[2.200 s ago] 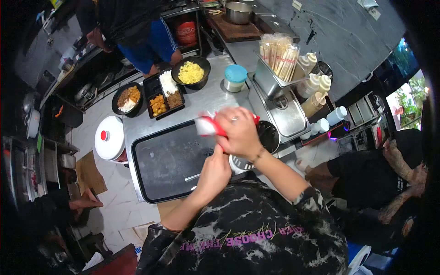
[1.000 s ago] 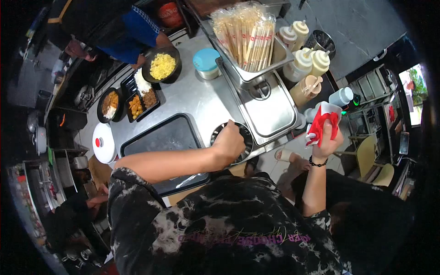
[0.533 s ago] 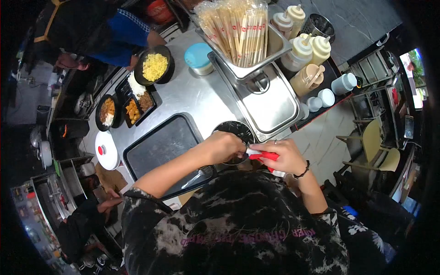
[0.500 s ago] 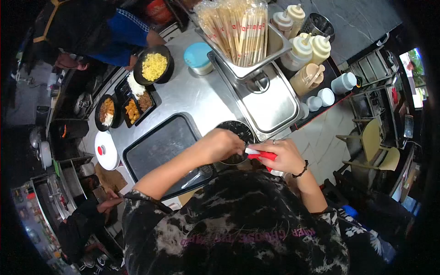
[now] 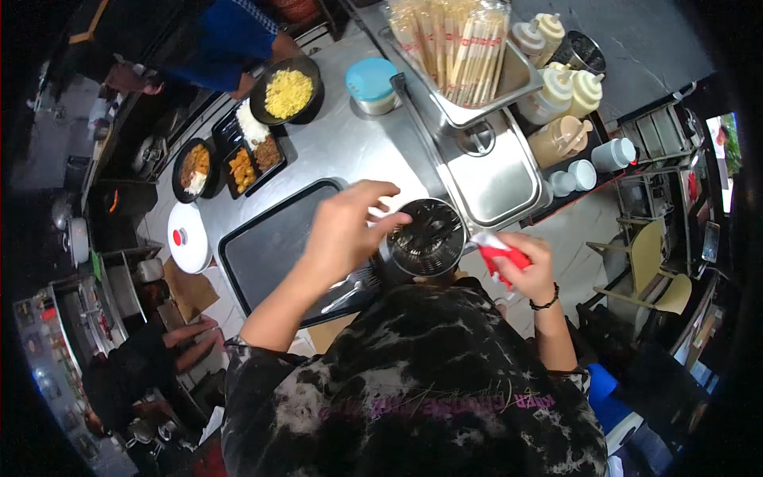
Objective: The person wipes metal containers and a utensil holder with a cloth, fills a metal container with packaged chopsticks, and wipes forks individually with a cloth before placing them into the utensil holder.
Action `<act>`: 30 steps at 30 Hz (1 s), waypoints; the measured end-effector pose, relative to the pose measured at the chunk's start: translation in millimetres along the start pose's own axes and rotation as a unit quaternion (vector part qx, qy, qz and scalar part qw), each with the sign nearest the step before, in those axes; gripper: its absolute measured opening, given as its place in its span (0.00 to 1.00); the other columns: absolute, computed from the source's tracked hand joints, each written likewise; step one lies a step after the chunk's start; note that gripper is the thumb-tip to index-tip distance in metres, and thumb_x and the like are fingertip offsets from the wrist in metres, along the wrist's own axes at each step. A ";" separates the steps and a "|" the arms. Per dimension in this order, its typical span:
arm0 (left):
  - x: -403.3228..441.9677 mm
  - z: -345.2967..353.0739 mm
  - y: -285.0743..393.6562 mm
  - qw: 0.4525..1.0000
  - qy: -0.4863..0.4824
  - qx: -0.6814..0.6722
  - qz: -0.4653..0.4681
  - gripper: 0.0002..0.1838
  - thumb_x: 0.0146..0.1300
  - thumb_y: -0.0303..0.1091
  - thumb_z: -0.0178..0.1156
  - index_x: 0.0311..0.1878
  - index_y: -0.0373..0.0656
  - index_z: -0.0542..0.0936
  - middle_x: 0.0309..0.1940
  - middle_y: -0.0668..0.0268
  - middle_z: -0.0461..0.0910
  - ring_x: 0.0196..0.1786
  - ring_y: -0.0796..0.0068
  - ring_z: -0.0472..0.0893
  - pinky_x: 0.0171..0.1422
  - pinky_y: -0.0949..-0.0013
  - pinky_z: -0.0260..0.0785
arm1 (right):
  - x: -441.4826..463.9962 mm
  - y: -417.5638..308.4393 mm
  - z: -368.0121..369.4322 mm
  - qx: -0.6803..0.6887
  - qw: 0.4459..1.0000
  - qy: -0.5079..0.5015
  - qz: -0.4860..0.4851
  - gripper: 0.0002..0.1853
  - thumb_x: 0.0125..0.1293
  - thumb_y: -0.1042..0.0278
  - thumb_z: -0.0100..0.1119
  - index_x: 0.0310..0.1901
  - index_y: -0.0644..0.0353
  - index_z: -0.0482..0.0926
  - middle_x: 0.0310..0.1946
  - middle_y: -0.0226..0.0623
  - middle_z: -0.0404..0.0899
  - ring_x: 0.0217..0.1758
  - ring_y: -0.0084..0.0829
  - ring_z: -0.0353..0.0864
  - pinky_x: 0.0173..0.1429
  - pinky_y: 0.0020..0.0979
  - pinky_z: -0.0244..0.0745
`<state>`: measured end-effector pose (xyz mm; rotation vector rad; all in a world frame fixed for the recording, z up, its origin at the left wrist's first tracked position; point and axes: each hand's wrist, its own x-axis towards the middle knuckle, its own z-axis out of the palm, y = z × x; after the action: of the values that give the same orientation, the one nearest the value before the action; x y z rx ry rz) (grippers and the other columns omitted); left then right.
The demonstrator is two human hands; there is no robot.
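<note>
My left hand is raised above the right edge of the black tray, its fingers apart and nothing between them. Just right of it stands a round metal holder with dark utensils inside. On the holder's other side, my right hand is closed on a red and white cloth. Silver cutlery lies at the tray's lower right corner, partly behind my left forearm.
Bowls and a compartment tray of food stand at the back left. Wrapped chopsticks, a lidded steel container and squeeze bottles are at the right. A white lid is by the left edge. Co-workers stand nearby.
My left hand has moved left, away from the holder, and its fingers have opened. My right hand has shifted right with the cloth, and the two hands are now apart.
</note>
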<state>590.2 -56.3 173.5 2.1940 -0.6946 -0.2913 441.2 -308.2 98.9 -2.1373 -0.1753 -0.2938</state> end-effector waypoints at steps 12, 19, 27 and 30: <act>-203.0 86.3 -171.6 0.936 -0.120 0.299 -0.142 0.18 0.49 0.36 0.67 0.40 0.39 0.73 0.36 0.57 0.74 0.43 0.57 0.76 0.47 0.57 0.66 | 7.6 -12.5 0.9 0.568 0.661 0.297 0.389 0.13 0.66 0.52 0.51 0.38 0.53 0.75 0.17 0.28 0.69 0.15 0.27 0.66 0.20 0.31 0.62; -211.5 99.9 -192.5 0.971 -0.049 0.191 -0.138 0.10 0.56 0.28 0.60 0.39 0.38 0.71 0.33 0.55 0.74 0.38 0.51 0.75 0.43 0.55 0.67 | 17.1 -22.9 10.1 0.583 0.672 0.233 0.393 0.13 0.62 0.51 0.55 0.38 0.51 0.74 0.20 0.27 0.73 0.17 0.28 0.72 0.22 0.32 0.70; -156.9 58.7 -197.2 0.836 0.018 -0.364 -0.409 0.07 0.66 0.25 0.53 0.46 0.38 0.69 0.35 0.62 0.77 0.31 0.72 0.81 0.30 0.71 0.76 | 32.1 -55.6 23.3 0.541 0.676 0.273 0.420 0.13 0.67 0.53 0.50 0.32 0.53 0.71 0.16 0.25 0.67 0.12 0.24 0.61 0.17 0.26 0.54; -148.1 43.8 -171.8 0.831 0.080 -0.416 -0.361 0.10 0.67 0.27 0.54 0.47 0.37 0.67 0.32 0.63 0.77 0.29 0.73 0.80 0.28 0.71 0.74 | 27.4 -59.8 26.6 0.596 0.682 0.196 0.376 0.12 0.66 0.53 0.49 0.32 0.52 0.72 0.16 0.26 0.69 0.11 0.25 0.60 0.16 0.28 0.56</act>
<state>516.0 91.3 12.0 1.4908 0.3704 -0.6407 457.1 -252.9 140.2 -0.6589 0.6216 -0.0696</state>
